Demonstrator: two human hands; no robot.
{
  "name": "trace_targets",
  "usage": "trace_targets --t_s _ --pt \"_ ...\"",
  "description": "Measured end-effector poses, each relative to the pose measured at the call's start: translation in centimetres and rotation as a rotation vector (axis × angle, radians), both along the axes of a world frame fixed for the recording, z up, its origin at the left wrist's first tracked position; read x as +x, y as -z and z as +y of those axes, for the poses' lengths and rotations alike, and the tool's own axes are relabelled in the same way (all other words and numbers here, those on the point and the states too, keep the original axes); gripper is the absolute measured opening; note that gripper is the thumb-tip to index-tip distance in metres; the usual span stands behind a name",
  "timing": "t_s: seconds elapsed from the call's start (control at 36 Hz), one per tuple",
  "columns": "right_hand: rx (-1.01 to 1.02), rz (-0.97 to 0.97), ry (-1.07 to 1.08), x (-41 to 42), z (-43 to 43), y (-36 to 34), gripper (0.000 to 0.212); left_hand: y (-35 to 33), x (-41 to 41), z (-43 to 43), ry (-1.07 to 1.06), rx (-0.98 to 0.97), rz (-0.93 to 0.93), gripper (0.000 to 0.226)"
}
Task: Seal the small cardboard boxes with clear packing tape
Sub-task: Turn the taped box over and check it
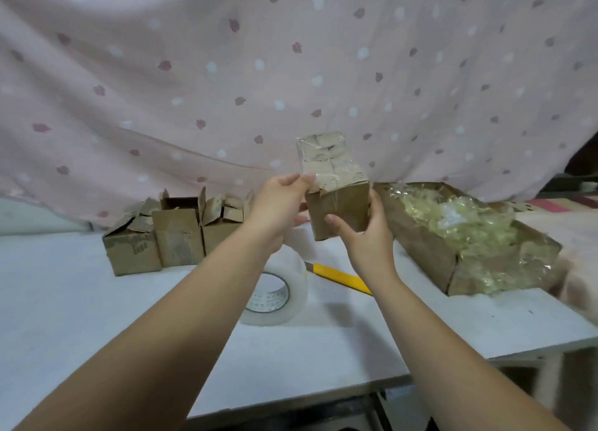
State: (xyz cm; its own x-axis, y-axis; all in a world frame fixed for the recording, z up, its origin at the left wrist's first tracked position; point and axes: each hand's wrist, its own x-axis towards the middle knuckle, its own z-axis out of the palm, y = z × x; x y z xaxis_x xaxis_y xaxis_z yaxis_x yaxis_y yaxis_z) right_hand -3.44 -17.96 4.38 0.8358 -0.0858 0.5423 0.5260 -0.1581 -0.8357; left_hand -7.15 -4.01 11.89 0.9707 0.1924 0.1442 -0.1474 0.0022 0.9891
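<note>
Fingers (335,220) gripping taped box (339,204), tape roll (297,285) print illegible

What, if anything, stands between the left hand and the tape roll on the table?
Nothing visible. The tape roll lies free on the table under the left forearm; the left hand is busy, pinching clear tape on the held box.

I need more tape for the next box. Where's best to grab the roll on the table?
The roll lies flat on the table, core hole facing up. Come from above on its near right side, thumb in the hole, fingers on the outer wall. The left forearm crosses its far left edge and the knife lies just behind, so that side looks freest.
</note>
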Motion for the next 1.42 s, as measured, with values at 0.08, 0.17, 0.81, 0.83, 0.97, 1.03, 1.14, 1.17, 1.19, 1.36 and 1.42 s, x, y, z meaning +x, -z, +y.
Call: trace_targets --t_s 0.08,0.17,0.81,0.83,0.97,1.03,1.14,1.17,1.19,1.36,1.42 --pt "0.013 0.064 -0.017 2.1 -0.9 0.9 0.063 -0.1 2.7 0.3 0.083 0.099 0.113 0.010" --pt "-0.030 0.141 -0.027 4.2 -1.5 1.7 0.060 0.2 5.2 0.5 0.104 0.164 0.172 0.024" --pt "-0.329 0.513 -0.133 14.9 2.0 8.1 0.070 3.7 15.9 5.3 0.002 1.137 0.137 0.028" --pt "-0.330 0.527 -0.137 15.0 2.2 8.2 0.071 3.7 15.9 5.9 -0.036 1.178 0.142 0.025" --pt "-0.307 0.536 -0.110 15.6 2.3 8.2 0.074 4.2 15.2 7.9 -0.068 1.331 0.287 0.040" --pt "-0.343 0.543 -0.102 15.4 2.4 7.9 0.086 4.7 14.6 8.2 -0.010 1.360 0.307 0.047" --pt "-0.156 0.331 0.061 13.3 3.0 7.4 0.085 5.7 13.8 8.4 0.066 1.464 0.245 0.058" --pt "-0.127 0.221 0.123 12.6 3.3 7.2 0.080 6.1 13.7 8.6 0.092 1.503 0.254 0.069" --pt "-0.122 0.123 0.159 11.9 3.6 7.1 0.075 6.6 13.7 8.8 0.120 1.545 0.265 0.080" --pt "-0.117 -0.065 0.032 8.8 4.8 5.6 0.033 9.6 13.6 9.9 0.121 1.783 0.190 0.105" --pt "-0.077 0.028 -0.069 7.7 4.9 4.9 0.039 10.2 13.9 10.0 0.102 1.831 0.171 0.099"
